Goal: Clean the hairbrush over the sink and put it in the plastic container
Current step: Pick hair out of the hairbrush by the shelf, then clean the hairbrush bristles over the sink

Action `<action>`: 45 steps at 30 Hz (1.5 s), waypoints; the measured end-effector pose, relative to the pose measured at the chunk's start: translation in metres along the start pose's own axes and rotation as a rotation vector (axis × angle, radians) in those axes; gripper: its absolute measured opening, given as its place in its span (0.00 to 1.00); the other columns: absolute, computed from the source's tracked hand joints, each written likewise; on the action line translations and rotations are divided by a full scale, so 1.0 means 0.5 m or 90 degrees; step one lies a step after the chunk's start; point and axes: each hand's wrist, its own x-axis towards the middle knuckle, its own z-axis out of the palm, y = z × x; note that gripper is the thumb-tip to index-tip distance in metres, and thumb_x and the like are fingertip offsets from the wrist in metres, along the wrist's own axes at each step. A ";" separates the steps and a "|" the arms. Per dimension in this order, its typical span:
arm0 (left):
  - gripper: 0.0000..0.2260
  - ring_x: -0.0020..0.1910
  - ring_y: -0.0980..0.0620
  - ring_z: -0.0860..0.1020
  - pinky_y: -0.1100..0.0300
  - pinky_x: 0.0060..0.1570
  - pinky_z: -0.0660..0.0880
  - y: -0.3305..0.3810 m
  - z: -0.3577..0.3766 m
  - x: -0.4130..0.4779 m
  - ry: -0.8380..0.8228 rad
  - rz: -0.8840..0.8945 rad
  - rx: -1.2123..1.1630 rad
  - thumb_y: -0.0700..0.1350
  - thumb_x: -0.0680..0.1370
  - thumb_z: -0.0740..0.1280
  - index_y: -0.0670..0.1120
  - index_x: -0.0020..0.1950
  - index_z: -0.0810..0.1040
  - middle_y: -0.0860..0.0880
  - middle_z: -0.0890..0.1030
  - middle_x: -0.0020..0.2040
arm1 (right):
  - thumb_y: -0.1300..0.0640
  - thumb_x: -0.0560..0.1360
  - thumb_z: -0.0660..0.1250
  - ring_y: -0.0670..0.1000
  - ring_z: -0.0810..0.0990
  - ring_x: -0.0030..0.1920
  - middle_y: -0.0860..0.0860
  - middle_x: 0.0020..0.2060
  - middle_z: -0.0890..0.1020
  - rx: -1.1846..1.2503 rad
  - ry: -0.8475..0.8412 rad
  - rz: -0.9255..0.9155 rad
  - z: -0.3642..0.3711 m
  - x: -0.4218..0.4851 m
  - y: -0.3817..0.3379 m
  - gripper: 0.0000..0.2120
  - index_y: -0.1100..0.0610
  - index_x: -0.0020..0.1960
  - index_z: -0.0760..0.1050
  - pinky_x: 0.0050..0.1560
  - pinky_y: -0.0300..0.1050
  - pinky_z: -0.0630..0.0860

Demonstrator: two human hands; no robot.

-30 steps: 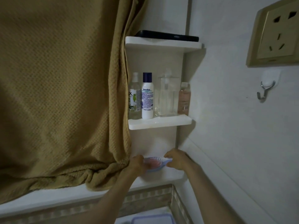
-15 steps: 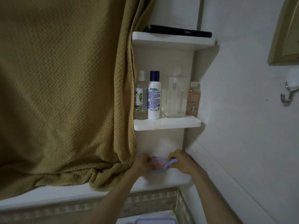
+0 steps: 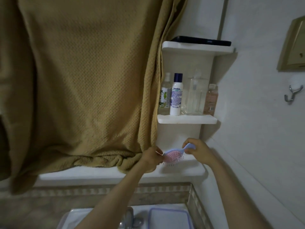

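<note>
a person's two bare hands hold a small hairbrush (image 3: 173, 155) just above the white ledge (image 3: 181, 171), below the shelf (image 3: 187, 119) of bottles. the right hand (image 3: 198, 148) pinches the pale blue handle; the left hand (image 3: 151, 157) grips the rounded head end. both hands are closed on the brush. its pink cushion and bristles face down and toward the camera.

the brush looks light, stiff plastic with a soft pad; the handle seems the surest place to hold, and it may turn slippery when wet.

below the ledge, at the bottom edge, sit a tap (image 3: 130, 217) and a clear plastic container (image 3: 168, 219) with a blue-rimmed lid. on the shelf, a white bottle (image 3: 176, 95) reads "vaseline"; the bottle (image 3: 165, 95) left of it shows an "x". other writing is too small to read.
</note>
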 end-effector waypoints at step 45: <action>0.14 0.22 0.57 0.72 0.74 0.20 0.66 -0.540 -0.350 -0.304 0.218 -0.308 -0.235 0.31 0.74 0.64 0.42 0.29 0.73 0.54 0.73 0.17 | 0.68 0.76 0.58 0.45 0.80 0.27 0.57 0.34 0.76 0.423 -0.284 0.286 0.710 -0.093 -0.187 0.09 0.63 0.37 0.70 0.30 0.35 0.78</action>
